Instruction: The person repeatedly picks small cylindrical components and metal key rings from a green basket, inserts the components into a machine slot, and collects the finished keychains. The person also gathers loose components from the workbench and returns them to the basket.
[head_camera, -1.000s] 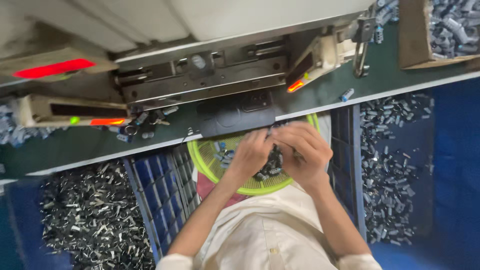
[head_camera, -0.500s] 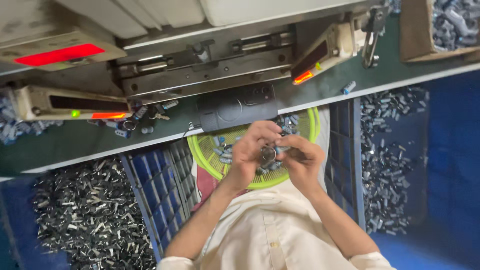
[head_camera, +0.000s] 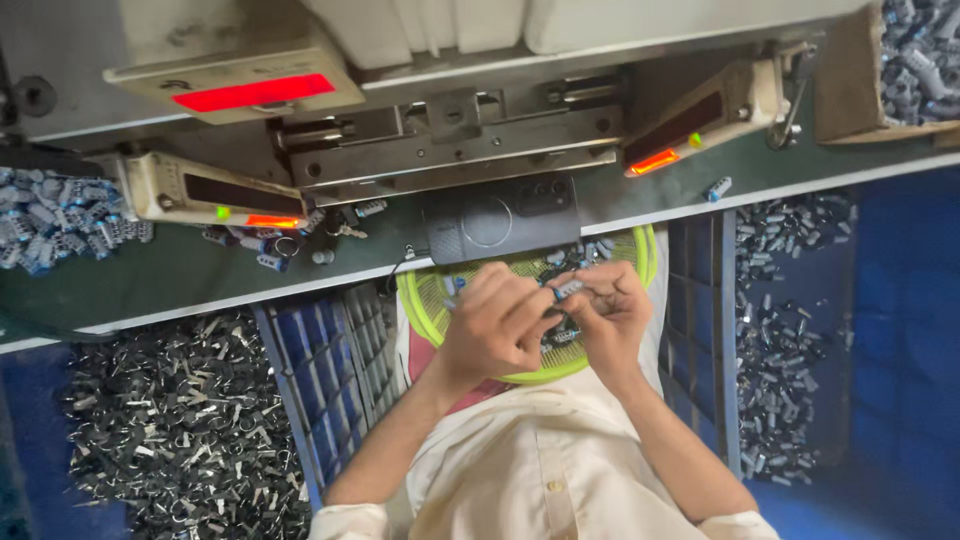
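Pinching small cylinder (head_camera: 566, 290), both hands (head_camera: 550, 320) over yellow-green basket (head_camera: 425, 300).

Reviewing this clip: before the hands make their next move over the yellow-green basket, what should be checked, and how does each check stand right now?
1. Left hand over the yellow-green basket: ok.
2. Right hand beside it, fingertips meeting: ok.
3. Small cylindrical part pinched at the fingertips: ok.
4. Which hand bears the grip: cannot tell.
5. Parts remaining in basket: ok, some visible.
6. Dark pad on bench edge clear of hands: ok.
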